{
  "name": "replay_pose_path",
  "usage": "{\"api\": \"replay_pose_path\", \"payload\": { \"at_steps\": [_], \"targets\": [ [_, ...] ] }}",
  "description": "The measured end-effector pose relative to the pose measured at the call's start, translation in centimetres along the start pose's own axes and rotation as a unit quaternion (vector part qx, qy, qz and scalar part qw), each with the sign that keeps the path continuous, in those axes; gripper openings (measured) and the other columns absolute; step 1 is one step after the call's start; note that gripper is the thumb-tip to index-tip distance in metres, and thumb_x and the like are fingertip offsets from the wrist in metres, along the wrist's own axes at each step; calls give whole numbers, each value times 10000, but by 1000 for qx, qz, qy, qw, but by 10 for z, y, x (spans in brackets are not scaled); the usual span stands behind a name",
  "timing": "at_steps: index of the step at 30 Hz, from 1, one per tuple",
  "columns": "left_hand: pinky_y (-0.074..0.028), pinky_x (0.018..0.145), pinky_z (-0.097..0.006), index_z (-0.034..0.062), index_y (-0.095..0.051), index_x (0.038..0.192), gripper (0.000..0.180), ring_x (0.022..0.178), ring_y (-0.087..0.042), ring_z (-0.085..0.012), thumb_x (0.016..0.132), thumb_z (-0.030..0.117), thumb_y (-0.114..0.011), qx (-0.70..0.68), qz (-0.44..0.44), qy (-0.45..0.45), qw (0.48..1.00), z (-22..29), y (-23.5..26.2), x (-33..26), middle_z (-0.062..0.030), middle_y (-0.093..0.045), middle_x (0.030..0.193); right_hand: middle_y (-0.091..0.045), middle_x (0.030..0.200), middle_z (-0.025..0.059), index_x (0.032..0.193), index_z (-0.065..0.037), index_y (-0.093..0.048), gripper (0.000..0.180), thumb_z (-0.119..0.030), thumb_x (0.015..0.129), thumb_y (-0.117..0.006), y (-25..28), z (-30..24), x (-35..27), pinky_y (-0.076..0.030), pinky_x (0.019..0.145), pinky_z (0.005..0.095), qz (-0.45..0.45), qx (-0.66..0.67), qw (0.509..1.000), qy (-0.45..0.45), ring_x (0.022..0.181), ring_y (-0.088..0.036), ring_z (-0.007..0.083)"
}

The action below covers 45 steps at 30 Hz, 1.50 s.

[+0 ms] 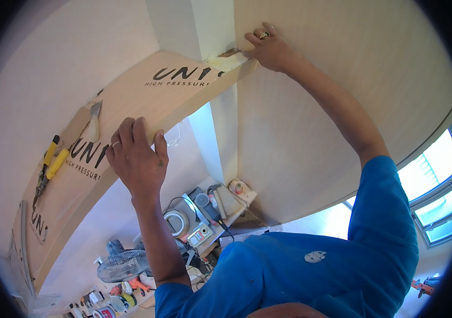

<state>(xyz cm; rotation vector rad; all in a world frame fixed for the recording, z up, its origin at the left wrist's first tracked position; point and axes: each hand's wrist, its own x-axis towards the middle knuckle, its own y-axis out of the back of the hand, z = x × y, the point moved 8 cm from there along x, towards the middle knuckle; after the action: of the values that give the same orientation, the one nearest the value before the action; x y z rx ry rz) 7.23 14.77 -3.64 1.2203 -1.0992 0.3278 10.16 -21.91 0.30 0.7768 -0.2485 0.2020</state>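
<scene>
A long shelf-like board (175, 98) with wood-tone edging and a film-covered top marked with black printing runs from lower left up to a white post. My left hand (140, 161) rests on its front edge, fingers apart, holding nothing. At the board's far right end, my right hand (272, 50) touches the corner where it meets a large wood-tone panel (311, 132). Its fingers are bent but apart, beside a torn, whitish patch of film (228, 62). On the board lie yellow-and-black-handled pliers or snips (51, 164) and a scraper (95, 122) with a pale handle.
Below, a cluttered bench (247, 196) holds cables, a tape roll (175, 222) and tools. A fan (124, 265) stands lower left, near cans and an orange tool (141, 285). A white post (183, 26) rises behind the board. A window (435, 201) is at right.
</scene>
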Motion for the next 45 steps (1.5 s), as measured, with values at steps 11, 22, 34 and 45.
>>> {"api": "replay_pose_path", "payload": {
  "at_steps": [11, 22, 34, 45],
  "targets": [
    [-453, 970, -480, 111, -664, 1253, 407, 1164, -640, -295, 944, 374, -696, 8, 5, 4, 1000, 0, -2, 0, -72, -656, 1292, -564, 1399, 65, 1237, -291, -794, 347, -180, 964, -609, -2, 3, 24, -174, 1306, 547, 7, 55, 997, 45, 1448, -450, 276],
    [-451, 953, -485, 105, -667, 1246, 398, 1150, -641, -294, 937, 351, -711, -14, -8, 16, 1000, -2, -2, -1, -66, -657, 1283, -547, 1498, 73, 1067, -177, -855, 254, -177, 949, -631, -5, -3, 50, -159, 1304, 574, -55, 14, 997, 51, 1517, -396, 303],
    [-452, 977, -493, 99, -670, 1269, 413, 1178, -637, -295, 944, 351, -712, -8, -10, 20, 1000, -2, -1, -3, -74, -654, 1305, -531, 1459, 91, 1071, -278, -852, 271, -237, 968, -605, -5, -3, 73, -161, 1286, 610, -92, -28, 992, 83, 1496, -397, 312],
    [-452, 978, -497, 103, -666, 1271, 415, 1182, -632, -295, 927, 319, -746, -17, -16, 28, 999, -3, 1, -2, -73, -654, 1299, -561, 1276, 113, 1067, -191, -851, 357, -15, 943, -566, 10, 11, 30, -137, 1320, 591, -104, 11, 990, 96, 1382, -466, 302]
  ]
}}
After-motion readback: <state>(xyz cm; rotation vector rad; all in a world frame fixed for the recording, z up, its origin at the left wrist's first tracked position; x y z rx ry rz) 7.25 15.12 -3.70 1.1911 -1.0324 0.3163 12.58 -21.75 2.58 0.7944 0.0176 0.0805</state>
